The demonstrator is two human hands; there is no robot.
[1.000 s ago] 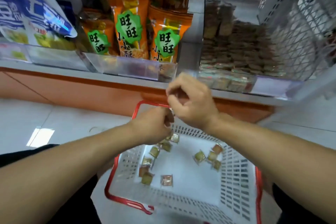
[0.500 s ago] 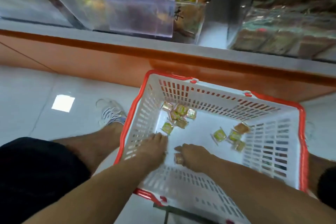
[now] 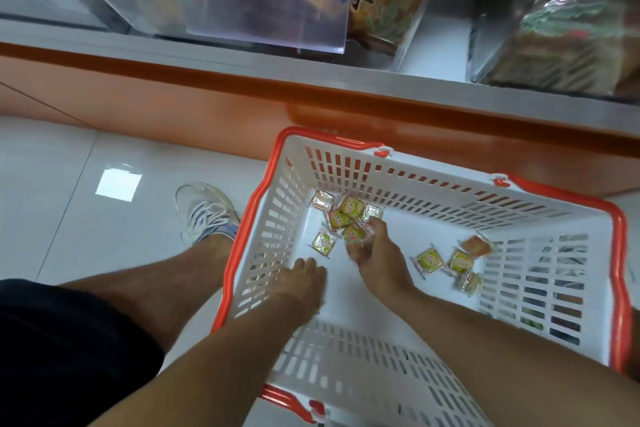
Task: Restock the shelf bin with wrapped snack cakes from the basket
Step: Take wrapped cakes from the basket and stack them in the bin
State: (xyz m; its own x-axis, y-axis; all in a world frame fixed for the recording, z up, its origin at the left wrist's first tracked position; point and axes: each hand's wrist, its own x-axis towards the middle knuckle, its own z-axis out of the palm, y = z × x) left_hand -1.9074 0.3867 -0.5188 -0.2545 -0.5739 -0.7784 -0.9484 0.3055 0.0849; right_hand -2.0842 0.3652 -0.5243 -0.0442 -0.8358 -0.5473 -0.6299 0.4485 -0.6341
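A white basket with a red rim point(image 3: 616, 253) stands on the floor below the shelf. Several wrapped snack cakes lie in it: a cluster point(image 3: 341, 215) near the far left corner and three more point(image 3: 429, 260) at the right. Both hands are inside the basket. My right hand point(image 3: 381, 260) reaches into the cluster and its fingers curl round a wrapped snack cake point(image 3: 356, 236). My left hand point(image 3: 304, 282) hovers low over the basket floor, fingers loosely bent, nothing seen in it, just short of a single cake point(image 3: 323, 243). The clear shelf bin point(image 3: 485, 45) with stacked cakes sits at the upper right.
An orange shelf base point(image 3: 207, 104) runs across just behind the basket. Clear bins with orange snack bags point(image 3: 381, 10) fill the shelf above. My left leg and white shoe point(image 3: 204, 211) stand on the white tiled floor left of the basket.
Both hands came down from the shelf edge into the basket. Since then my right hand has moved forward from the near side to the far-left cluster and closed on a cake.
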